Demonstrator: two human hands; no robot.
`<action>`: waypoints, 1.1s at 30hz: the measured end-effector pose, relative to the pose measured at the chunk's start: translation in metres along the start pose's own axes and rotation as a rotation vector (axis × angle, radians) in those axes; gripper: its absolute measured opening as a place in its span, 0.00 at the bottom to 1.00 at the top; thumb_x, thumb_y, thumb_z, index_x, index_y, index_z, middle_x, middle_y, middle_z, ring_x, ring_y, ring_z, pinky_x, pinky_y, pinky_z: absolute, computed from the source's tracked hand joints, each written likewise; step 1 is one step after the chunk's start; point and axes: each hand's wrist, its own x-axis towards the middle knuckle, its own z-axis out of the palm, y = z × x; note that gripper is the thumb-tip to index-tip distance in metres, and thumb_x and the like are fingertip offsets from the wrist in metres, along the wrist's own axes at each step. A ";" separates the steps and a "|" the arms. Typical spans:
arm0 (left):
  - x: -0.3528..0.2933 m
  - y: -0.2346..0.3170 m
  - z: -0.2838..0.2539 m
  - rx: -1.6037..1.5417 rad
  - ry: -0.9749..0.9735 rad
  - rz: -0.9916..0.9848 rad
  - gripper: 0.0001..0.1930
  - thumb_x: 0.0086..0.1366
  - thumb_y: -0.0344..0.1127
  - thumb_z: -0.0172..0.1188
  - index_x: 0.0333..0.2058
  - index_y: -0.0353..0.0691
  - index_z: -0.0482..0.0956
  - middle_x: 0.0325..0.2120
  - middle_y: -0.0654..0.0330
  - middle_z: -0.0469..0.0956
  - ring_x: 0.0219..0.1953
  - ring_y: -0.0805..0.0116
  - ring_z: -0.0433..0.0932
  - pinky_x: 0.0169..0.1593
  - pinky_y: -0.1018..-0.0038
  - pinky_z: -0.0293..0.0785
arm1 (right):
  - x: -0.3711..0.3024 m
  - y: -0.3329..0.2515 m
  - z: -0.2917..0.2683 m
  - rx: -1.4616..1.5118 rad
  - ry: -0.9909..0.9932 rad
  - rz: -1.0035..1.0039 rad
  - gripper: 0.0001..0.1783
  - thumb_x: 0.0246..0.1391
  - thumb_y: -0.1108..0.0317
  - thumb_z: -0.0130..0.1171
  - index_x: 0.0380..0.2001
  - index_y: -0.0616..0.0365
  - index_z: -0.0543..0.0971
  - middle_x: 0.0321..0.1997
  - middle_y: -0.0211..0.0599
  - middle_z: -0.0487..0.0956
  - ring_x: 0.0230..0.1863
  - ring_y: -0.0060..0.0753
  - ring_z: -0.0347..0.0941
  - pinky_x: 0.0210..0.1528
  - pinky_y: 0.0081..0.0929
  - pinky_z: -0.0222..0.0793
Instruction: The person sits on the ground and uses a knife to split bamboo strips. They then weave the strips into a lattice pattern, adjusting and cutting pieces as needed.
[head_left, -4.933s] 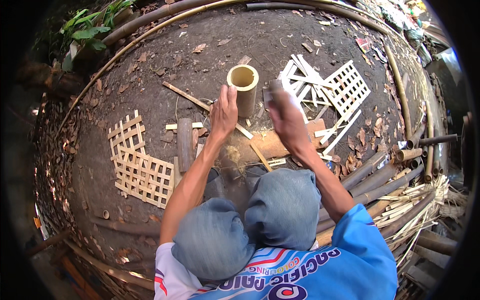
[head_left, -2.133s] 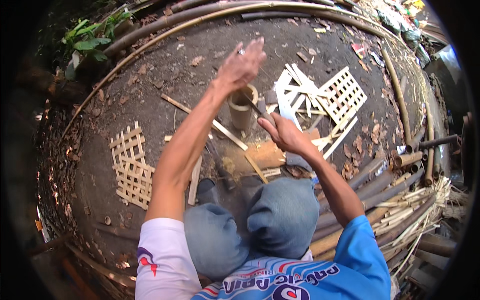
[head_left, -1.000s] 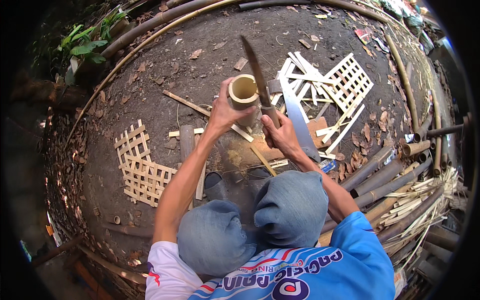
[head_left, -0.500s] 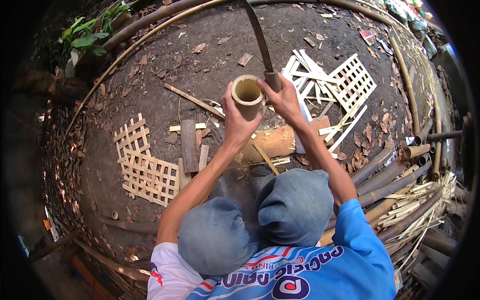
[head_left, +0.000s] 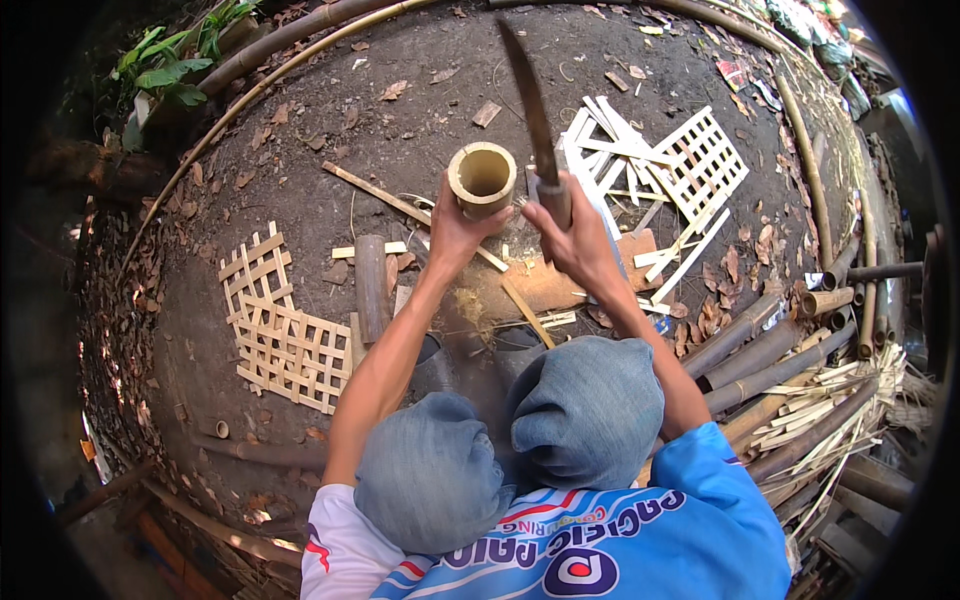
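Observation:
My left hand (head_left: 460,232) is wrapped round a short bamboo tube (head_left: 484,170), holding it up with its hollow end facing me. In my right hand (head_left: 580,240), closed on its handle, is a long-bladed machete (head_left: 535,110); the dark blade points away from me, a little apart from the tube's right side. Beneath both hands a brown log (head_left: 545,284) lies across the ground, with a thin bamboo strip (head_left: 526,313) on it. The far side of the tube is hidden.
Woven bamboo lattices lie at left (head_left: 290,345) and right (head_left: 705,155). Loose pale strips (head_left: 620,150) are piled by the right lattice. A short dark bamboo piece (head_left: 372,290) stands left of the log. Bamboo poles (head_left: 750,340) and split strips (head_left: 815,415) crowd the right side.
My right hand has come off the tube's rim and moved right and slightly down with the machete. The tube has shifted slightly left and up in my left hand.

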 end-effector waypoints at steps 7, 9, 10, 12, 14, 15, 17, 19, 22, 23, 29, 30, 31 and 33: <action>0.005 -0.012 -0.004 -0.058 -0.067 0.011 0.42 0.49 0.39 0.80 0.59 0.40 0.66 0.52 0.51 0.79 0.55 0.60 0.79 0.57 0.63 0.77 | -0.020 0.012 0.009 0.004 -0.079 -0.163 0.28 0.65 0.66 0.59 0.66 0.53 0.66 0.31 0.38 0.79 0.30 0.27 0.76 0.32 0.28 0.71; 0.006 -0.004 -0.004 -0.023 -0.085 -0.006 0.42 0.48 0.39 0.80 0.59 0.40 0.66 0.52 0.52 0.79 0.55 0.60 0.79 0.58 0.64 0.76 | -0.017 0.013 0.013 -0.015 -0.098 -0.179 0.29 0.64 0.68 0.59 0.67 0.53 0.66 0.46 0.53 0.83 0.47 0.41 0.83 0.48 0.35 0.76; 0.006 -0.002 -0.004 -0.023 -0.091 -0.009 0.42 0.48 0.38 0.80 0.59 0.40 0.65 0.52 0.52 0.78 0.55 0.60 0.79 0.58 0.64 0.76 | -0.015 0.015 0.015 -0.013 -0.089 -0.218 0.29 0.65 0.68 0.58 0.67 0.53 0.66 0.49 0.54 0.82 0.51 0.43 0.82 0.49 0.35 0.75; 0.007 0.002 -0.003 -0.022 -0.103 -0.015 0.42 0.48 0.37 0.80 0.59 0.40 0.65 0.52 0.53 0.78 0.55 0.61 0.79 0.58 0.64 0.76 | -0.010 0.015 0.017 0.000 -0.075 -0.237 0.29 0.65 0.67 0.58 0.67 0.53 0.67 0.50 0.54 0.82 0.52 0.44 0.82 0.51 0.36 0.75; 0.006 0.004 -0.005 -0.020 -0.086 -0.003 0.42 0.48 0.36 0.80 0.59 0.40 0.65 0.52 0.54 0.77 0.55 0.61 0.78 0.58 0.65 0.76 | -0.009 0.013 0.018 0.010 -0.084 -0.216 0.29 0.65 0.67 0.58 0.67 0.54 0.67 0.51 0.55 0.82 0.53 0.46 0.81 0.52 0.37 0.74; 0.005 0.005 -0.005 -0.019 -0.078 0.004 0.42 0.48 0.35 0.80 0.59 0.40 0.65 0.52 0.54 0.77 0.55 0.61 0.78 0.58 0.65 0.76 | -0.010 0.012 0.019 0.012 -0.099 -0.188 0.29 0.65 0.67 0.58 0.67 0.54 0.67 0.52 0.55 0.81 0.54 0.47 0.81 0.53 0.38 0.74; 0.006 0.005 -0.006 -0.022 -0.084 0.013 0.42 0.48 0.35 0.80 0.59 0.40 0.65 0.52 0.54 0.77 0.55 0.62 0.78 0.58 0.65 0.75 | -0.010 0.012 0.019 0.016 -0.107 -0.177 0.29 0.65 0.67 0.58 0.67 0.55 0.67 0.53 0.56 0.81 0.55 0.48 0.80 0.53 0.38 0.74; 0.005 0.005 -0.005 -0.028 -0.084 0.021 0.42 0.48 0.34 0.80 0.59 0.40 0.65 0.52 0.55 0.77 0.55 0.62 0.78 0.58 0.65 0.75 | -0.010 0.016 0.021 0.020 -0.091 -0.212 0.28 0.65 0.67 0.58 0.67 0.55 0.67 0.54 0.56 0.80 0.55 0.49 0.80 0.54 0.38 0.74; 0.004 0.006 -0.004 -0.036 -0.081 0.025 0.42 0.48 0.34 0.80 0.59 0.40 0.65 0.53 0.54 0.77 0.55 0.62 0.78 0.58 0.65 0.75 | -0.009 0.018 0.021 0.023 -0.085 -0.230 0.28 0.65 0.66 0.58 0.67 0.56 0.67 0.54 0.57 0.80 0.54 0.48 0.80 0.54 0.37 0.74; 0.004 0.006 -0.005 -0.034 -0.081 0.024 0.42 0.48 0.34 0.80 0.60 0.40 0.65 0.53 0.54 0.77 0.56 0.62 0.78 0.59 0.65 0.75 | -0.009 0.018 0.021 0.022 -0.092 -0.220 0.28 0.65 0.66 0.58 0.67 0.56 0.67 0.54 0.57 0.80 0.54 0.47 0.80 0.54 0.37 0.74; 0.005 0.003 -0.005 -0.037 -0.086 0.015 0.43 0.47 0.34 0.80 0.60 0.41 0.64 0.53 0.54 0.76 0.56 0.61 0.77 0.59 0.65 0.74 | -0.010 0.015 0.020 0.016 -0.112 -0.197 0.29 0.66 0.67 0.58 0.68 0.56 0.66 0.54 0.57 0.81 0.55 0.46 0.80 0.54 0.37 0.74; 0.006 0.003 -0.005 -0.027 -0.088 0.012 0.43 0.47 0.35 0.80 0.61 0.41 0.64 0.54 0.53 0.76 0.57 0.60 0.77 0.60 0.64 0.74 | -0.010 0.015 0.021 0.018 -0.103 -0.208 0.29 0.66 0.67 0.57 0.68 0.56 0.66 0.54 0.57 0.81 0.54 0.46 0.80 0.54 0.37 0.74; 0.007 0.001 -0.004 -0.025 -0.086 0.011 0.43 0.47 0.35 0.80 0.61 0.41 0.64 0.54 0.53 0.76 0.57 0.60 0.77 0.60 0.64 0.74 | -0.010 0.015 0.021 0.023 -0.095 -0.220 0.29 0.66 0.67 0.57 0.68 0.56 0.66 0.53 0.57 0.81 0.54 0.46 0.80 0.54 0.36 0.74; 0.008 -0.002 -0.003 -0.021 -0.082 0.010 0.44 0.48 0.35 0.80 0.61 0.41 0.64 0.54 0.53 0.75 0.57 0.59 0.77 0.60 0.64 0.74 | -0.010 0.013 0.020 0.021 -0.111 -0.196 0.29 0.66 0.67 0.57 0.68 0.56 0.66 0.54 0.57 0.81 0.55 0.46 0.80 0.55 0.36 0.74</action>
